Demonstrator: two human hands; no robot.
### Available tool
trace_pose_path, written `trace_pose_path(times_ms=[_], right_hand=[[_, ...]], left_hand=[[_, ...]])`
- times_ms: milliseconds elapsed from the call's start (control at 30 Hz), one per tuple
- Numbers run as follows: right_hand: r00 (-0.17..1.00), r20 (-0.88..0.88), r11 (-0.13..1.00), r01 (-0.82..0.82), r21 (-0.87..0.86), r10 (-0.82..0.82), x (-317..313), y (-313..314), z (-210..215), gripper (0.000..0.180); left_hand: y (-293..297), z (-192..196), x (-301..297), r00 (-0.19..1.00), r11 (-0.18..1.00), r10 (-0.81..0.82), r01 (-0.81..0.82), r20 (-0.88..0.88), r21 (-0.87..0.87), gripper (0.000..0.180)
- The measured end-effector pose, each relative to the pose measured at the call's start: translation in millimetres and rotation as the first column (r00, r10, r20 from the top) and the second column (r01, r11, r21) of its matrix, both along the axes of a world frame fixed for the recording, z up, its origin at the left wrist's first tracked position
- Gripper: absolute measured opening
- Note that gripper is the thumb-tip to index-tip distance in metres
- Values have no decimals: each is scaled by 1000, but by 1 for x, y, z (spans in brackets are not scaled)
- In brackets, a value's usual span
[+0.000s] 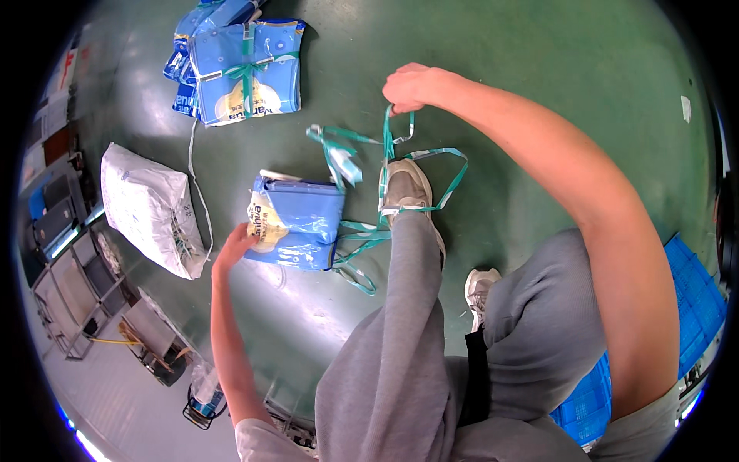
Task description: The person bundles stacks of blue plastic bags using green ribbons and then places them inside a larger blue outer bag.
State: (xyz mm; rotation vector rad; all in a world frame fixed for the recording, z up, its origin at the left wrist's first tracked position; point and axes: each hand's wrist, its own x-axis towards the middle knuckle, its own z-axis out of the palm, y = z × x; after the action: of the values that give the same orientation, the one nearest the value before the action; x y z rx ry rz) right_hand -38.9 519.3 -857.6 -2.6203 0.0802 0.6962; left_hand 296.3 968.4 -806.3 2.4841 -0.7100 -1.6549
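My left hand (237, 246) grips the near left edge of a stack of folded blue plastic bags (304, 204), which lies on the floor and bears a pale yellow patch. Farther off to the right, my right hand (408, 88) is closed around a green strap (387, 135) and holds it up from the floor. Loops of that strap spread over and around my shoe (406, 189), and some run to the right side of the stack. A loose strap end near the stack is blurred.
Another blue bag bundle (273, 81), tied crosswise with green strap, lies at the far left on more blue bags. A white sack (146, 204) with a white cord (195, 165) sits at left. Blue plastic crates (697, 296) stand at right; chairs (58, 204) line the left side.
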Motion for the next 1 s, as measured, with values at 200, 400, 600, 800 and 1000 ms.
trace_pose_path(times_ms=[200,400,600,800,1000], right_hand=[[987,-139,993,97,71,-86,21,34,9,25],[959,-215,924,-92,371,182,57,72,34,80],[930,-272,720,12,694,246,41,65,47,98],[973,-204,708,218,672,-105,41,69,28,74],[980,-180,845,163,509,-81,27,75,13,56]], left_hand=[[-8,-18,-34,644,859,-460,497,611,123,57],[0,-20,-31,877,972,231,-227,422,-59,71],[48,-28,-25,910,962,274,-261,312,-82,75],[44,-46,-48,864,914,394,-405,312,-33,81],[22,-45,-62,853,926,371,-311,368,-213,72]])
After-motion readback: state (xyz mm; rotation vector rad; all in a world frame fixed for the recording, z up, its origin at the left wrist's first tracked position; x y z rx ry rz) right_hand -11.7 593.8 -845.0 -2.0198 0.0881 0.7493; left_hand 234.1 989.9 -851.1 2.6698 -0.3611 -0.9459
